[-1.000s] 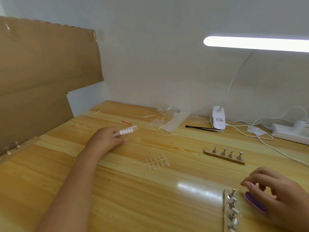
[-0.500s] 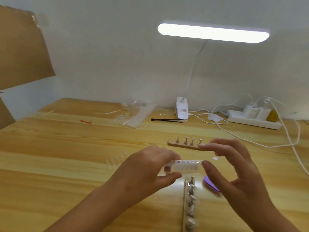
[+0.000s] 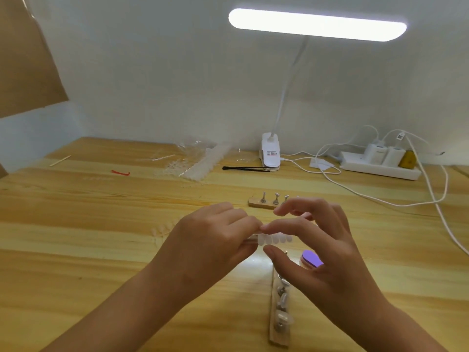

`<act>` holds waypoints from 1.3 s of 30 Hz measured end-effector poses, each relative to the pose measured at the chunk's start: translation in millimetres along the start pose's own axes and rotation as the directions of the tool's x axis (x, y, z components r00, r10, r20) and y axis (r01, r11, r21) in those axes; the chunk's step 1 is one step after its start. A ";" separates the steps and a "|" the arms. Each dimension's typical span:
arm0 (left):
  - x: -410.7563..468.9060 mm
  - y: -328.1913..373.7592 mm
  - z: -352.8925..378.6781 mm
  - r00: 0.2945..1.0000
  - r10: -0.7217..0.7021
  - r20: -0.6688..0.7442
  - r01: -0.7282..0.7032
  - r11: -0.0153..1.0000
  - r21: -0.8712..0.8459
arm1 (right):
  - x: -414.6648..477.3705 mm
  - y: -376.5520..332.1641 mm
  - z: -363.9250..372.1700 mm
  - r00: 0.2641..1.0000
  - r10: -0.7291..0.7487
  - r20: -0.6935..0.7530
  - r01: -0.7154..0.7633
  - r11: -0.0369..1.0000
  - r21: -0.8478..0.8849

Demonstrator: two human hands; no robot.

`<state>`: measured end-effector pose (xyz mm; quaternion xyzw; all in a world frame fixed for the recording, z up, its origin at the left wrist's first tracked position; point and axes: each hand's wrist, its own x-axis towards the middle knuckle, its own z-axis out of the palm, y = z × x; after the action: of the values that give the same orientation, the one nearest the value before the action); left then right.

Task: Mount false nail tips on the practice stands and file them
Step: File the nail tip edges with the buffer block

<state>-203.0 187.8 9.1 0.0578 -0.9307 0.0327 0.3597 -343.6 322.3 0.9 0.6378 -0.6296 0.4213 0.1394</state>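
My left hand (image 3: 215, 240) grips one end of a strip of white false nail tips (image 3: 275, 239), held above the table. My right hand (image 3: 319, 250) has its index fingertip on the strip's top near the left hand, with the thumb just under it. Below the hands a wooden practice stand (image 3: 279, 316) runs toward me, with nail tips on some of its metal pegs. A second wooden stand (image 3: 264, 200) with bare pegs lies behind the hands. A purple nail file (image 3: 313, 259) lies under my right hand.
A clear strip of nail tips (image 3: 162, 231) lies left of my hands. Farther back are a plastic bag of tips (image 3: 200, 161), black tweezers (image 3: 243, 168), a clip lamp base (image 3: 271, 151), a power strip (image 3: 380, 165) with cables, a red tie (image 3: 120, 172).
My left hand picked the white strip up at the left and carried it to the middle. My right hand rose from the purple file and closed in on the strip.
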 end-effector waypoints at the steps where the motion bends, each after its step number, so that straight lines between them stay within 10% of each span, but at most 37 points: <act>1: 0.0 0.2 0.3 1.000 0.002 -0.002 -0.002 1.000 0.008 | 0.4 -1.2 0.9 1.000 0.001 -0.004 -0.001 1.000 -0.002; 21: -1.4 1.3 -0.4 1.000 0.027 -0.014 -0.025 0.995 0.099 | 8.3 -6.5 2.3 0.997 -0.065 -0.034 0.061 0.991 -0.118; 25: -2.9 -0.8 1.6 0.998 0.064 0.012 -0.065 0.981 0.184 | 9.9 -7.9 2.0 0.986 0.163 -0.024 -0.157 0.973 0.170; 31: 3.5 -42.9 -18.7 0.977 -0.136 -0.167 0.172 0.958 0.228 | 12.1 5.6 -11.7 0.833 0.545 0.090 -0.473 0.619 0.627; 35: -15.1 -105.5 -38.6 0.817 -0.564 -0.118 0.564 0.739 0.370 | 11.6 17.4 -17.7 0.813 0.575 0.098 -0.477 0.558 0.680; 39: -41.2 -144.7 -34.1 0.370 -0.908 0.198 0.785 0.419 0.456 | 13.1 26.1 -23.4 0.815 0.570 0.106 -0.497 0.592 0.634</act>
<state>-131.0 51.3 9.4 0.5890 -0.8005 -0.0387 0.1035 -378.0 325.6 15.2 0.4037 -0.6019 0.6642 -0.1833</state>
